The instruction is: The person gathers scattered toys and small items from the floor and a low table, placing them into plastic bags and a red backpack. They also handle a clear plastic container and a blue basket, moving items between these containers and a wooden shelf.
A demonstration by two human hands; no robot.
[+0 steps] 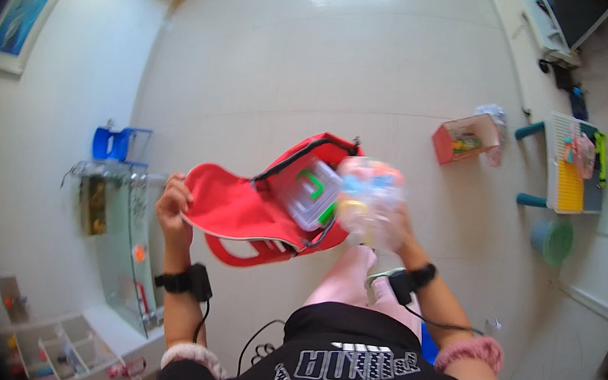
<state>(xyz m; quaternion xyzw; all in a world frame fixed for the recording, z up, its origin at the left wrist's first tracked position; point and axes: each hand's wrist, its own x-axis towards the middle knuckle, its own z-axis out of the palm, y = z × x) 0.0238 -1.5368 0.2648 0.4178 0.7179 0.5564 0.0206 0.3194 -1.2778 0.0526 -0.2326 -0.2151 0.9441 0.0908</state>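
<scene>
My left hand grips the edge of the raised flap of a red bag, holding it out to the left. The bag's mouth, edged with a dark zipper, faces up. Inside it lies a clear plastic box with a green handle and green latch. At the bag's right rim, my right hand holds a clear plastic package of pastel-coloured items. Motion blurs the package, so its contents cannot be told exactly. My right fingers are mostly hidden behind it.
On the tiled floor to the right stands an open red carton. Beyond it are a small table with teal legs and a green bin. A glass aquarium and a blue chair line the left wall. A black cable hangs near my waist.
</scene>
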